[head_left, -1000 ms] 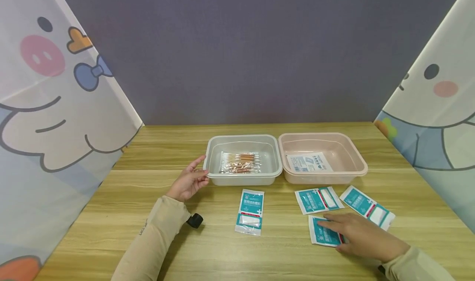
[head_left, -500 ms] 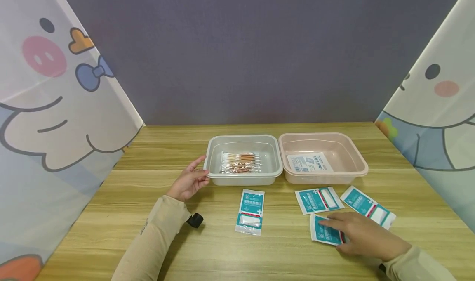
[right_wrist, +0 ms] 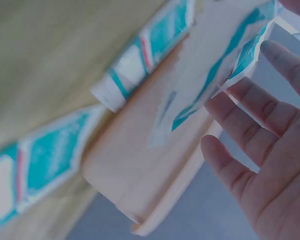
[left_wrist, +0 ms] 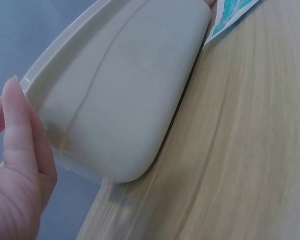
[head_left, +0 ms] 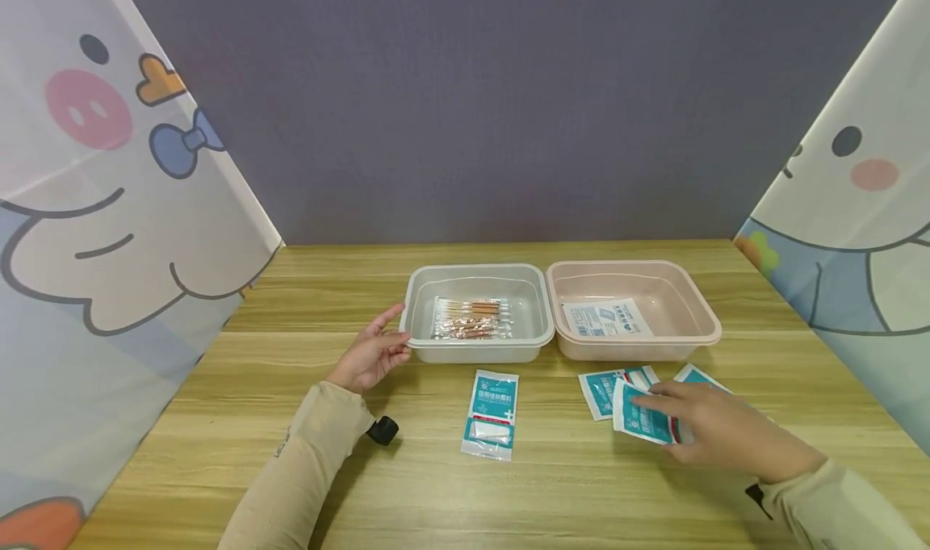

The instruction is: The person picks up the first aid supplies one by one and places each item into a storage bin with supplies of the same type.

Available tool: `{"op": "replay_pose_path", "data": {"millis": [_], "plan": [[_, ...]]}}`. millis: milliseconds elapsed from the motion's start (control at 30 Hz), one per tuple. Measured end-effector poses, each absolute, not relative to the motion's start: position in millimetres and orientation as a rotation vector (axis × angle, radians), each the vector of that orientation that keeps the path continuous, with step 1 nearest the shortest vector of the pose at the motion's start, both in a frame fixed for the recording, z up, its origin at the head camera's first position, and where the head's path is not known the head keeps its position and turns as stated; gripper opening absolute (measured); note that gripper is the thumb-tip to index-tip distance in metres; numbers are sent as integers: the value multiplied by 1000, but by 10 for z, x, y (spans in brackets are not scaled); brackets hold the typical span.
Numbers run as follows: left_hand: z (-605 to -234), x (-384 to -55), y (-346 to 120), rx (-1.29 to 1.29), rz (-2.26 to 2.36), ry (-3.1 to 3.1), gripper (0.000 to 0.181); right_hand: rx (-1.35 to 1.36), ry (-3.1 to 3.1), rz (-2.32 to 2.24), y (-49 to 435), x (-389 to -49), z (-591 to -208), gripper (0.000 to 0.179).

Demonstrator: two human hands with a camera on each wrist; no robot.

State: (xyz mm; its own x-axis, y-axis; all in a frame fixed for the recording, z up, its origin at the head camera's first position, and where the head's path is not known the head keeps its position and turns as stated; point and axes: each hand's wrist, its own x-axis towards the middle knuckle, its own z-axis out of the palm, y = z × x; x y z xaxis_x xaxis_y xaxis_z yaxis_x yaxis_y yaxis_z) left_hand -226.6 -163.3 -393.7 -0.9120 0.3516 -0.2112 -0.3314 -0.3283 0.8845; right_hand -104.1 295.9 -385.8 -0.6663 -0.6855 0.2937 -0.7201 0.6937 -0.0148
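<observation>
My left hand [head_left: 369, 354] touches the left front corner of a grey plastic bin [head_left: 479, 354], fingers fairly straight against its rim. Bags of cotton swabs [head_left: 472, 321] lie inside that bin. My right hand [head_left: 734, 430] pinches one end of a teal and white dressing packet [head_left: 642, 411], lifted above the table. The right wrist view shows this held packet [right_wrist: 225, 60] hanging from the fingers, a pink bin [right_wrist: 135, 170] behind it. Two similar packets lie in front of the pink bin: one packet [head_left: 597, 393] partly behind the held one, another packet [head_left: 699, 375] mostly hidden by my right hand.
Beside the grey bin stands the pink bin, holding a white printed packet [head_left: 606, 318]. A further dressing packet [head_left: 491, 417] lies in front of the grey bin. A grey partition [head_left: 501, 114] closes off the wooden table's [head_left: 334, 283] back, with cartoon-printed panels at both sides.
My right hand has picked up the nearest dressing packet and moved it slightly away from me, over the others. My left hand keeps its place at the grey bin.
</observation>
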Motion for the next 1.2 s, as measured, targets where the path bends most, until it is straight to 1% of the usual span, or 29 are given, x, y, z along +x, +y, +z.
{"op": "replay_pose_path", "data": {"millis": [100,133,233,300,467,700,767,833,900,933,1000,1067,1133,1200], "plan": [[-3943,-2267,-1635,27,2268,1502,66,1151,-2516,212,2994,-1126,-3793,46],[-3945,-2267,-1636,30,2268,1503,66,1162,-2470,222,3000,-1155,-3775,45],[-3952,-2264,-1639,32,2265,1510,66,1191,-2345,251,2999,-1234,-3723,59],[-3957,-2261,-1643,27,2262,1512,67,1198,-2294,254,2991,-1273,-3681,62],[-3963,-2257,-1651,11,2259,1516,67,1199,-2266,211,2986,-1367,-3551,63],[-3952,-2252,-1640,34,2264,1509,67,1209,-2257,207,3024,-1583,-3390,67],[-3950,-2250,-1637,37,2264,1509,67,1207,-2284,193,3043,-1637,-3342,56],[-3955,-2252,-1635,37,2263,1515,67,1205,-2308,182,3054,-1683,-3301,59],[-3960,-2254,-1632,37,2258,1527,67,1194,-2334,172,3062,-1718,-3261,56],[-3961,-2256,-1632,36,2255,1534,66,1184,-2343,164,3060,-1733,-3243,57],[-3966,-2260,-1634,36,2253,1542,66,1174,-2356,147,3049,-1770,-3212,66],[-3967,-2258,-1635,36,2252,1548,66,1160,-2387,140,3045,-1811,-3181,51],[-3969,-2257,-1634,40,2256,1544,66,1123,-2435,130,3030,-1854,-3151,49],[-3970,-2255,-1629,46,2258,1541,67,1073,-2518,132,3014,-1895,-3113,60]]}}
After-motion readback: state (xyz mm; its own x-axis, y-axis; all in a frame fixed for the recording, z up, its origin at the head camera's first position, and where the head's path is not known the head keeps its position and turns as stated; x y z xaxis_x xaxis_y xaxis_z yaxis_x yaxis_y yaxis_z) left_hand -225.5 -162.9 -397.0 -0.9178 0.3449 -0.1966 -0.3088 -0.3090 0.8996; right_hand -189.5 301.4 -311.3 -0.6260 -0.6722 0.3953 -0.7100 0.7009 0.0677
